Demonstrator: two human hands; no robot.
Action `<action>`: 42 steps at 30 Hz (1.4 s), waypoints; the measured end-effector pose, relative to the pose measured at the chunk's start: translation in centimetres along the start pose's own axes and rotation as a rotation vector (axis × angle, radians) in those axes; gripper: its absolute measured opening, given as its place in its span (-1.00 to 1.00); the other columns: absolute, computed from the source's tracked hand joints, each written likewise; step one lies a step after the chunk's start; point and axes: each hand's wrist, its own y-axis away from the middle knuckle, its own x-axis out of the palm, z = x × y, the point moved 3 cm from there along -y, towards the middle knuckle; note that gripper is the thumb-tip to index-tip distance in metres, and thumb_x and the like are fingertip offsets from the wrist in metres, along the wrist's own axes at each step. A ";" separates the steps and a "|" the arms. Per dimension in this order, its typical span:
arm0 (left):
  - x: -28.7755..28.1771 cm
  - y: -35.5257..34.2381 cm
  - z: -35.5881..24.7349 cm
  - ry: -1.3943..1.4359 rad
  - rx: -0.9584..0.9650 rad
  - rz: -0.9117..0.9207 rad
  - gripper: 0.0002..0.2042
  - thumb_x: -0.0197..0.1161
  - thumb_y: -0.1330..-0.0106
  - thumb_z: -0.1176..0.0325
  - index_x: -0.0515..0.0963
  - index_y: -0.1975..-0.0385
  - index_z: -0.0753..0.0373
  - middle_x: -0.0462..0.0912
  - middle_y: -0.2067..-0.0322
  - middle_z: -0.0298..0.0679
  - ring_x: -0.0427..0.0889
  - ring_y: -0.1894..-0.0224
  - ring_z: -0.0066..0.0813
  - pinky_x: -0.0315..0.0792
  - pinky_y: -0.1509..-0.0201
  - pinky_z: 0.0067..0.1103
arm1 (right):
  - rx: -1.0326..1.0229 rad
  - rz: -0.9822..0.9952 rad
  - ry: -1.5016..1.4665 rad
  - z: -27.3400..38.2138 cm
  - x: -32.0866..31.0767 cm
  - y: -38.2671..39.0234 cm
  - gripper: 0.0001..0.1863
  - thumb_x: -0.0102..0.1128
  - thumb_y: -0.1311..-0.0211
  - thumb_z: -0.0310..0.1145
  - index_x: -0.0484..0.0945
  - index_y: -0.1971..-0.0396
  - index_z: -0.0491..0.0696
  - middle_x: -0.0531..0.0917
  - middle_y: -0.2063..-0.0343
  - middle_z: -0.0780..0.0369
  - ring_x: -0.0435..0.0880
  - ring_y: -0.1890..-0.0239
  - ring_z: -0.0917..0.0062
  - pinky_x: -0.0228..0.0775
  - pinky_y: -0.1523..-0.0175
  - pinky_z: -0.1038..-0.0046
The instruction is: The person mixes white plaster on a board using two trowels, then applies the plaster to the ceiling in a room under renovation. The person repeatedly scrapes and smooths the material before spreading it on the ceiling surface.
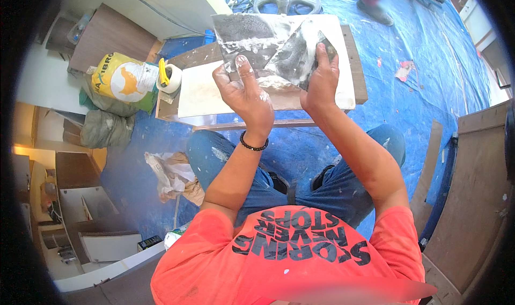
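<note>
My left hand (245, 98) grips the near edge of a dark flat plate (242, 27) smeared with white paste, its thumb on top. My right hand (323, 82) is closed around a second dark, flat piece (291, 52), which lies slanted over the first and is also coated in white paste. Its handle, if any, is hidden by my fingers. A thick bead of white paste (279, 83) runs along the near edge between my hands. Both are held above a white board (201, 94) lying on a low wooden bench (355, 63).
A white roll (173, 79) with a yellow-handled tool (162, 71) stands at the bench's left end. Beside it is a yellow and white sack (120, 77). Crumpled paper (170, 173) lies on blue sheeting (413, 47). Another person's shoe (375, 13) shows at the far right.
</note>
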 end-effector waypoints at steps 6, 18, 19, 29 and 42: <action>0.2 -0.1 -0.6 -0.099 0.036 0.133 -0.87 0.24 -0.50 0.44 0.44 0.12 0.30 0.56 0.20 -0.32 0.47 0.18 -0.66 0.42 0.06 -0.65 | -0.118 0.061 0.034 0.5 -0.5 -2.1 -0.55 0.09 -0.55 -0.27 0.32 -0.31 -0.09 0.56 -0.12 0.21 0.54 -0.08 0.50 0.41 -0.18 0.42; -0.2 -3.3 -1.3 -0.398 0.073 0.387 -0.87 0.32 -0.43 0.42 0.55 0.20 0.34 0.66 0.41 -0.33 0.51 0.37 -0.70 0.41 0.25 -0.66 | -0.301 0.134 0.074 4.0 0.7 -3.3 -0.69 0.10 -0.56 -0.27 0.47 -0.12 -0.13 0.63 0.05 0.24 0.58 0.06 0.61 0.45 -0.04 0.51; 0.0 -3.8 -1.4 -0.390 0.094 0.331 -0.88 0.33 -0.44 0.41 0.56 0.20 0.32 0.64 0.42 -0.38 0.49 0.37 -0.73 0.40 0.23 -0.68 | -0.317 0.137 0.096 3.9 0.6 -3.2 -0.69 0.10 -0.56 -0.26 0.47 -0.11 -0.13 0.64 0.06 0.24 0.58 0.06 0.61 0.45 -0.04 0.51; 1.3 -2.4 -1.8 -0.469 0.201 0.496 -0.84 0.32 -0.42 0.37 0.58 0.17 0.33 0.69 0.51 -0.08 0.65 0.53 -0.39 0.45 0.40 -0.51 | -0.428 0.104 0.268 2.9 -0.2 -3.4 -0.70 0.08 -0.57 -0.25 0.47 -0.06 -0.17 0.63 0.07 0.21 0.55 0.08 0.60 0.44 -0.05 0.47; -0.7 -5.1 -5.2 -0.752 0.798 0.429 -0.73 0.37 -0.22 0.55 0.70 0.07 0.23 0.76 0.22 -0.16 0.74 0.23 -0.20 0.60 0.15 -0.40 | -0.370 0.086 -0.087 5.6 0.5 -4.7 -0.72 0.04 -0.58 -0.29 0.38 -0.14 -0.07 0.59 0.01 0.24 0.58 0.01 0.55 0.46 -0.13 0.45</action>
